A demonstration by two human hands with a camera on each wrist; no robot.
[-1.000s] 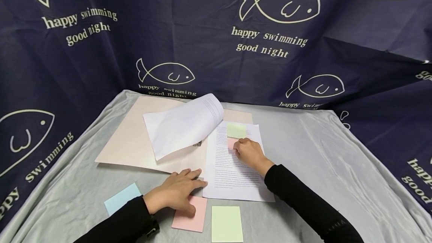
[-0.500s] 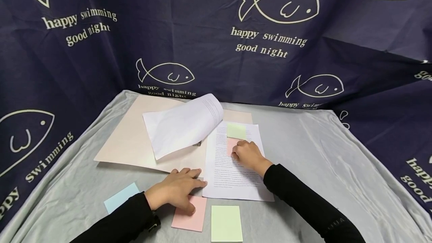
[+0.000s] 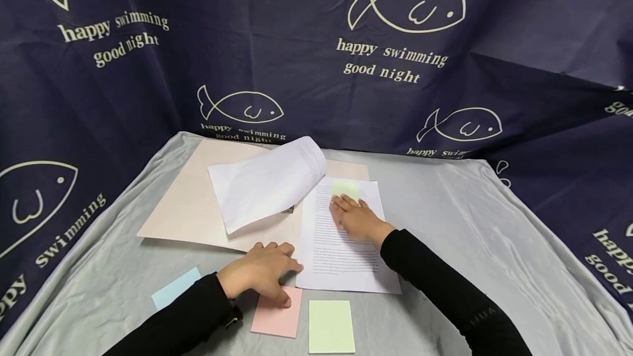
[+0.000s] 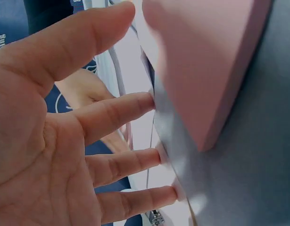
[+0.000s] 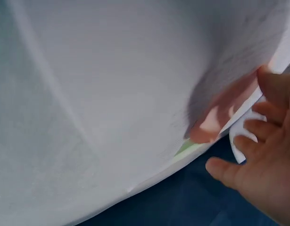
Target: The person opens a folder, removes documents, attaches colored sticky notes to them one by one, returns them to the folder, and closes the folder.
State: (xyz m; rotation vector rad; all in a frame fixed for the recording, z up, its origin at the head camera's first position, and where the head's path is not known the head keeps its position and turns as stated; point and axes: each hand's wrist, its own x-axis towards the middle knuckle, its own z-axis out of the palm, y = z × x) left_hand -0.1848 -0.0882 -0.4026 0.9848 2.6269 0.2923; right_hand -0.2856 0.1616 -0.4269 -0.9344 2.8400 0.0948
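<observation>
A printed sheet (image 3: 341,276) lies on the right side of an open pale pink folder (image 3: 173,213). Near its top is a light green sticky note (image 3: 345,187). Just below that note, my right hand (image 3: 357,220) rests with extended fingers over a pink sticky note (image 5: 222,113), covering most of it in the head view. My left hand (image 3: 264,269) is spread, fingertips at the lower edge of the folder and sheet. Its thumb is over a pink sticky note pad (image 3: 276,320), which also shows large in the left wrist view.
Another sheet (image 3: 264,180) is turned over to the left and curls up above the folder, with a metal clip (image 3: 288,210) beside it. A light green pad (image 3: 331,327) and a light blue pad (image 3: 174,288) lie on the grey cloth (image 3: 445,218). A navy curtain (image 3: 296,15) stands behind.
My right hand has gone from pinching at the pink sticky note, sliding down along it, to lying over it with straightened fingers. My left hand has barely shifted.
</observation>
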